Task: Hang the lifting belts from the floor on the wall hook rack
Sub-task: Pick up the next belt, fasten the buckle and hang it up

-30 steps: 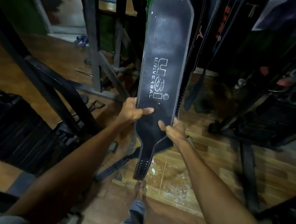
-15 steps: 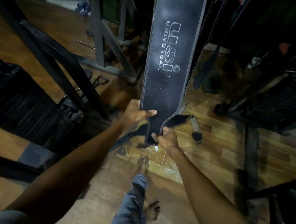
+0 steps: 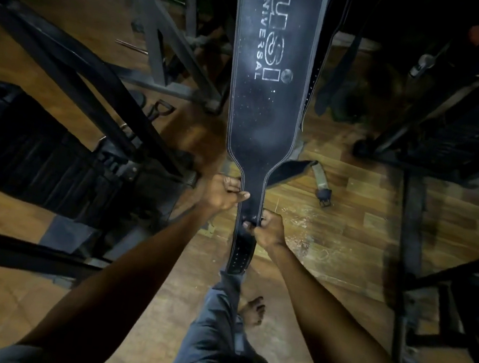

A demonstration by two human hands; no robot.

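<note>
The wide black leather lifting belt [image 3: 263, 117] with white stitching and the white "USI UNIVERSAL" print hangs lengthwise in front of you, its narrow perforated tail lowest and its broad back panel running up out of the top of the view. Nearest you, below the belt's tail, are your grey trouser leg [image 3: 213, 324] and bare foot [image 3: 252, 309] on the wooden plank floor [image 3: 329, 254]. Your right hand [image 3: 268, 229] pinches the tail's right edge, fingers curled behind it and thumb across the front. Just above, your left hand [image 3: 221, 194] clamps the left edge where the belt begins to widen, thumb laid over the face. So the narrow strap runs between your two hands, gripped by both. Right of the belt's neck, a second dark belt [image 3: 293, 170] with a tan strap and buckle lies on the floor. Left of the belt stand black steel machine frames [image 3: 99, 83]. Behind its upper right edge, more dark belts [image 3: 320, 55] hang.
</note>
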